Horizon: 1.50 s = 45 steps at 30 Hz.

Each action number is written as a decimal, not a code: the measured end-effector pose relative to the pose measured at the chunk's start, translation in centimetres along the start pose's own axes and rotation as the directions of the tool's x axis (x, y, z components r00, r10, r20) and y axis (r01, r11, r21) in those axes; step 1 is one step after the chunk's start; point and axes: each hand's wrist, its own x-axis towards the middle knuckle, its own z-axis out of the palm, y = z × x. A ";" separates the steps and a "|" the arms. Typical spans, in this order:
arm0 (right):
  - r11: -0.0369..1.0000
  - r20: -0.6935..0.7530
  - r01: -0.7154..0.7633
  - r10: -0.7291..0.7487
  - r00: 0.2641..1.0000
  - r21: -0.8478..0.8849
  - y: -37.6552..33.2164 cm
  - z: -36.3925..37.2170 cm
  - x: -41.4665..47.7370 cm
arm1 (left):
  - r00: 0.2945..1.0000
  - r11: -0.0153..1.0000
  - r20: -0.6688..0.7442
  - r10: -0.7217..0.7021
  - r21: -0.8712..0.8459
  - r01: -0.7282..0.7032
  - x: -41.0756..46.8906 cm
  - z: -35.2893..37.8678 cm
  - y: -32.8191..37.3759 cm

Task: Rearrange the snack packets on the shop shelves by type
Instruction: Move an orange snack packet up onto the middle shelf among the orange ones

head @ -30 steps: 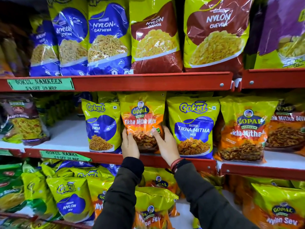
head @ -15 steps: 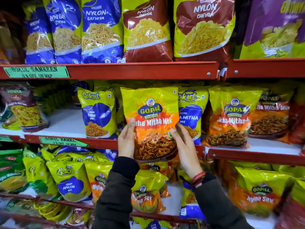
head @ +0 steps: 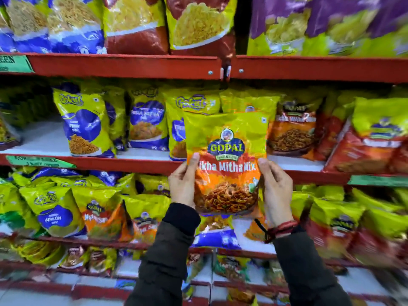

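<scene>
**Moving the orange mix packet to its own kind**

Two dark sleeves reach up from the bottom of the view. The left hand (head: 182, 184) pinches the left edge of the orange Tikha Mitha Mix packet (head: 225, 162), and the right hand (head: 276, 193) pinches the right edge. Both hands are closed on the packet, one on each side, with the packet between them. It is held up in the air, front facing out, in front of the red lip of the middle shelf (head: 132, 163).

Just behind it stands a blue and yellow Gokul packet (head: 176, 129), which is a different kind. To the right, on the same shelf, sits a matching orange packet (head: 291, 131).

To do this step well, I think the packet should go right, beside the orange one. Keep it upright with the name facing out. Hold the edges softly so the snacks inside do not get crushed. Lift it over the red lip, then set its bottom flat on the white shelf board.
</scene>
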 end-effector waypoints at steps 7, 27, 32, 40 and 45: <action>0.995 -0.046 -0.024 0.029 0.999 0.101 0.0 -5.6 -1.9 | 0.984 0.954 0.098 0.151 0.246 -0.171 -3.4 2.2 -1.3; 0.934 -0.148 -0.175 0.229 0.962 0.311 -1.6 -10.6 -2.0 | 0.993 0.983 0.031 -0.111 0.148 0.105 -6.4 5.2 -3.2; 0.938 -0.137 -0.154 0.205 0.969 0.312 -1.6 -11.3 -1.5 | 0.993 0.986 0.051 -0.105 0.136 0.097 -6.4 5.7 -3.7; 0.973 -0.209 -0.119 0.161 0.965 0.198 -1.3 -12.6 -0.5 | 0.991 0.976 0.076 -0.109 0.195 0.093 -5.9 7.1 -4.3; 0.999 -0.274 -0.041 0.041 0.961 0.004 -1.6 -14.1 1.2 | 0.970 0.966 0.108 -0.218 0.166 0.198 -5.5 9.7 -4.9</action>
